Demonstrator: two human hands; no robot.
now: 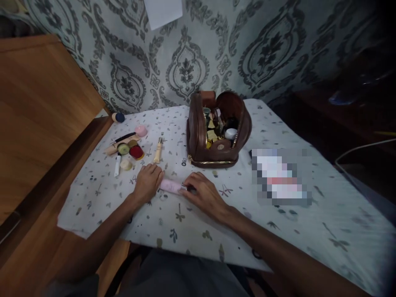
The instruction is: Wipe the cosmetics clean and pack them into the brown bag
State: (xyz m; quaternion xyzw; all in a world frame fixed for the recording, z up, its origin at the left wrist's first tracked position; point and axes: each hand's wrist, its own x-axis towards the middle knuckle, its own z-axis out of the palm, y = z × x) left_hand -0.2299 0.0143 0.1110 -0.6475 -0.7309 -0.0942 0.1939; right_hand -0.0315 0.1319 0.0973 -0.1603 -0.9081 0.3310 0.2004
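Observation:
A pale pink cosmetic tube [170, 186] lies crosswise at the middle of the cloth-covered table. My left hand [148, 181] is closed on its left end, knuckles up, with the fingertips partly hidden. At the other end, my right hand [204, 193] has its fingers closed round the silvery and dark cap [190, 189]. Just beyond my left hand lies a small cream-coloured tube [158, 151] with a silvery cap. An unzipped brown cosmetic bag [213, 159] stands behind my right hand, holding several jars and bottles.
At the left lie a red round container [136, 152], a green-topped jar [123, 148], a white tube [117, 165], a dark pencil [124, 137] and a pink round item [141, 131]. A blurred-out object [280, 175] lies right. Wooden furniture [40, 111] borders the left.

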